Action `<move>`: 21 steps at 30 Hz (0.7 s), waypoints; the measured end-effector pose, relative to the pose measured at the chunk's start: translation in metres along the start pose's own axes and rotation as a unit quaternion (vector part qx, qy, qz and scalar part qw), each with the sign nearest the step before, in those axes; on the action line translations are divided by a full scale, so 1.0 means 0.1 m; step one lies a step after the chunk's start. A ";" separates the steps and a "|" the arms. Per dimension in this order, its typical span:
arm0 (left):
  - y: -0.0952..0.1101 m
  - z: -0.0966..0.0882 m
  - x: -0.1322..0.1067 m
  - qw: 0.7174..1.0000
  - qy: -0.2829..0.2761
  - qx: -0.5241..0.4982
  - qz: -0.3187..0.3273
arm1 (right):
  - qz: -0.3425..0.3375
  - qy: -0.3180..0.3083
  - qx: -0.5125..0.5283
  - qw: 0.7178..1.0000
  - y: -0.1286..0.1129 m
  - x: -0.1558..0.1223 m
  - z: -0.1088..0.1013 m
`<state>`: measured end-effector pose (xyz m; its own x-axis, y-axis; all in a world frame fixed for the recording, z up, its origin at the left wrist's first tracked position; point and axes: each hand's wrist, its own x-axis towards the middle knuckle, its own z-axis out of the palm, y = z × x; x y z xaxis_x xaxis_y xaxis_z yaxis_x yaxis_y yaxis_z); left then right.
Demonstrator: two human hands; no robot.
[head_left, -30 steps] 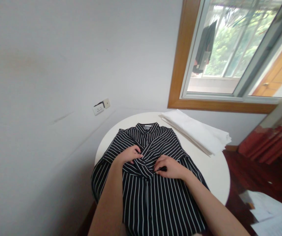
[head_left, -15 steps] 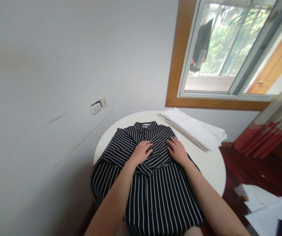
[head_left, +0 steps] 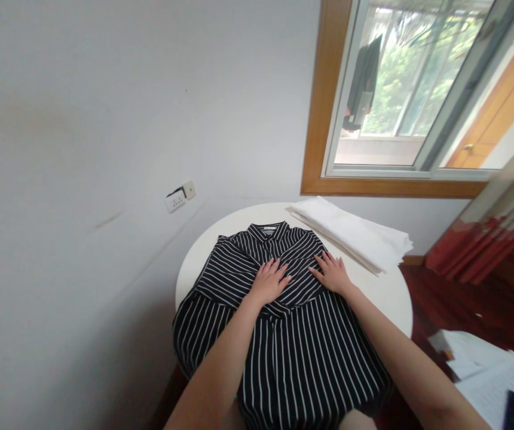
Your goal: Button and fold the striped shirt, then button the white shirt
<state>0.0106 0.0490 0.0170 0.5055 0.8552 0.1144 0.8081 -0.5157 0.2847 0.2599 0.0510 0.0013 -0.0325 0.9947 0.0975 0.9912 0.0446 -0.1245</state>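
Observation:
A black shirt with white stripes (head_left: 304,352) lies front side up on a round white table (head_left: 395,304), collar toward the wall. Its sleeves are folded inward across the chest, and the lower hem hangs over the near edge. Flat on the crossed sleeves near the middle rests my left hand (head_left: 269,282), fingers spread. My right hand (head_left: 332,273) presses on the shirt's right chest area, its fingers apart too. Neither hand grips the fabric.
Folded white sheets (head_left: 355,233) lie at the table's back right. A wall socket (head_left: 175,201) sits behind the table, and a wood-framed window (head_left: 395,188) is at upper right. Papers (head_left: 503,376) and a red-and-white curtain (head_left: 472,245) are on the right.
Both hands have slid slightly right over the shirt, fingers spreading wider. The shirt's lower part has shifted a little to the right, and the sleeve cuff near the middle lies flatter.

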 end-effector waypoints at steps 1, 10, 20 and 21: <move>0.01 0.01 0.00 1.000 0.000 0.001 -0.003 | 0.000 0.010 0.000 1.000 0.01 0.04 -0.02; 0.01 0.00 -0.01 1.000 0.001 0.001 -0.001 | 0.005 0.048 0.002 0.999 -0.20 0.70 -0.07; 0.00 0.02 -0.03 1.000 0.010 -0.007 -0.004 | 0.068 -0.009 0.010 0.998 -0.22 0.92 0.17; 0.01 0.01 -0.03 1.000 0.010 -0.009 -0.005 | 0.069 -0.013 0.010 0.997 -0.22 0.92 0.17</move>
<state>0.0103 0.0459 0.0155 0.4911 0.8611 0.1314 0.8073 -0.5066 0.3027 0.2327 0.1432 -0.0034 0.1008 0.9935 0.0531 0.9838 -0.0915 -0.1544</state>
